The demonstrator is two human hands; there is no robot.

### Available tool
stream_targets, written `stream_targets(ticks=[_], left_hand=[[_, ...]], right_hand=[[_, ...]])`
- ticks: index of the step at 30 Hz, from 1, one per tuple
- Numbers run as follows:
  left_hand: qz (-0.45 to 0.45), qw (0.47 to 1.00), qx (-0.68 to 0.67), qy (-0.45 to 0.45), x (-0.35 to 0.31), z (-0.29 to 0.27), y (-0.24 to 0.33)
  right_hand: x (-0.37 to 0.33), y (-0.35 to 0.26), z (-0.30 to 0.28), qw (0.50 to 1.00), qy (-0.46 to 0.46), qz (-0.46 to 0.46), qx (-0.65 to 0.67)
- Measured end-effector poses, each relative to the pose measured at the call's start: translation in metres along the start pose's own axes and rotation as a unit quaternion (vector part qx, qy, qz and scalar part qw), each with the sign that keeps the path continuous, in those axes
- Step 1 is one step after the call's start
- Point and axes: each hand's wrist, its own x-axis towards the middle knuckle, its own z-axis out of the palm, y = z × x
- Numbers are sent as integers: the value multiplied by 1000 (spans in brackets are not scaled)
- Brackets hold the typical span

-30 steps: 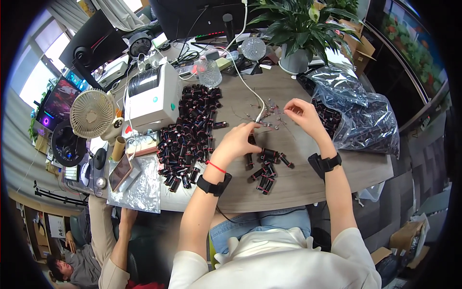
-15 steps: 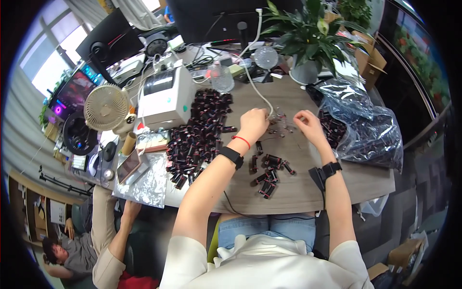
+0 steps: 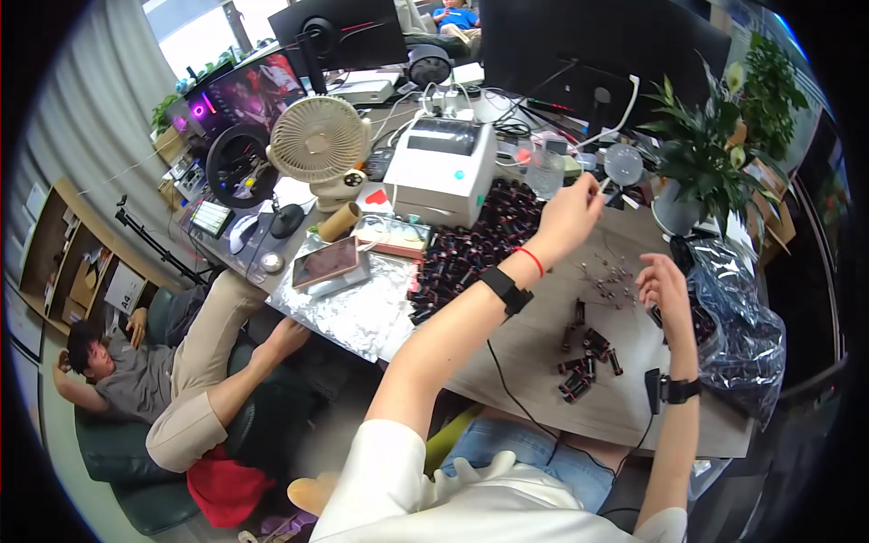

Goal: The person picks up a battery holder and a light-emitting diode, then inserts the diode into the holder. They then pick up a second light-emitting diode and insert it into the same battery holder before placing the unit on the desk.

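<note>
My left hand (image 3: pixel 572 215) is raised over the far part of the desk, below the clear glass jar. Its thumb and fingers are pinched together, and a small whitish bit shows at the tips, too small to name. My right hand (image 3: pixel 665 288) hovers beside the plastic bag, its fingers loosely bent and apart, with nothing visible in them. Between the hands, tiny parts with thin wires (image 3: pixel 612 279) lie scattered on the wood. Nearer me is a loose group of small black cylinders (image 3: pixel 593 348) with reddish ends. A big heap of similar cylinders (image 3: pixel 466 258) lies left, partly behind my left forearm.
A white label printer (image 3: pixel 441 172) and a beige fan (image 3: pixel 319 140) stand left. At the right are a dark plastic bag (image 3: pixel 738 317) of cylinders and a potted plant (image 3: pixel 679 208). A phone (image 3: pixel 326 261) rests near silvery film. Another person (image 3: pixel 136 376) sits at the left.
The view has swung left, shifting the scene rightward. My left hand has moved away from the scattered parts toward the far side; my right hand's fingers have loosened beside the bag.
</note>
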Motion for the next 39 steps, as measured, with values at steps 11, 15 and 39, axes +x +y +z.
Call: stream_targets(ticks=[11, 15, 39], left_hand=[[91, 994, -62, 20, -35, -66, 43], [72, 996, -48, 18, -50, -81, 37], [-143, 984, 13, -101, -185, -168, 40]], right_hand=[[48, -99, 104, 985, -91, 16, 145], [41, -88, 127, 977, -96, 39, 187], [245, -79, 35, 855, -72, -192, -476]])
